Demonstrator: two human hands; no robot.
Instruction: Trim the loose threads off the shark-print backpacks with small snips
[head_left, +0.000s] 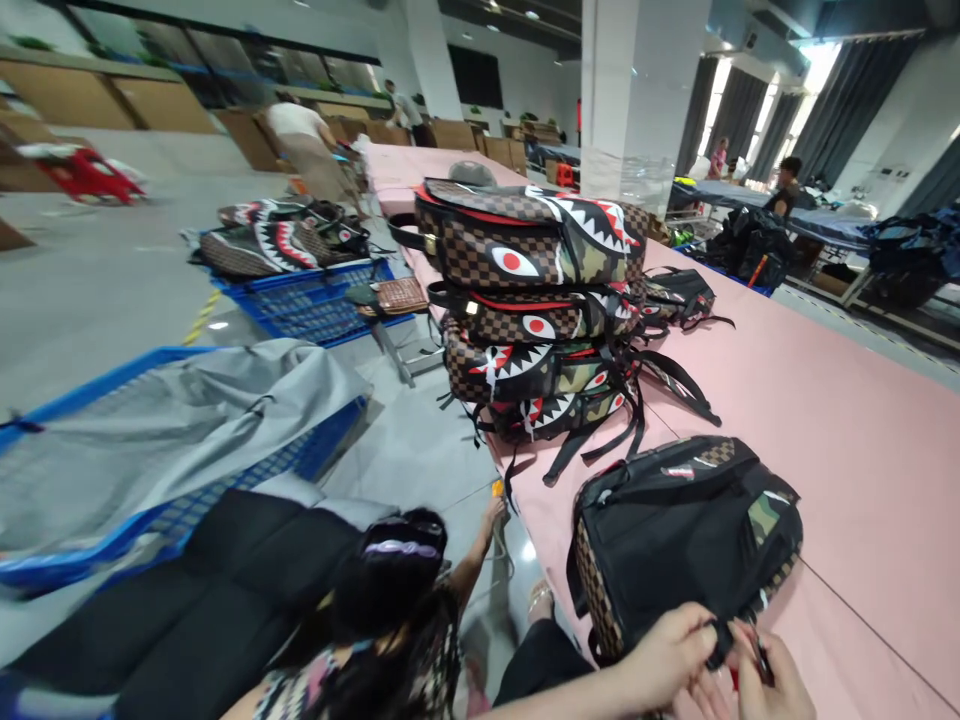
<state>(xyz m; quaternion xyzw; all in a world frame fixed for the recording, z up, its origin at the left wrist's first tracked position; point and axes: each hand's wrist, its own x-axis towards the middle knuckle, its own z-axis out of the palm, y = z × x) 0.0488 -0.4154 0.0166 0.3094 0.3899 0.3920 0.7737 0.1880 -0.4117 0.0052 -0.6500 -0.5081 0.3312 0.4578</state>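
Backpacks (536,310) on pink table (840,430)

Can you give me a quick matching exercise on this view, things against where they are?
Things:
1. black backpack
2. stack of shark-mouth backpacks
3. grey sheet
4. hands: left hand, right hand

Places:
A. draped over a blue cart
B. on the pink table, nearest the camera
C. at the backpack's bottom edge
D. piled further along the pink table

Pairs: 1-B, 2-D, 3-A, 4-C
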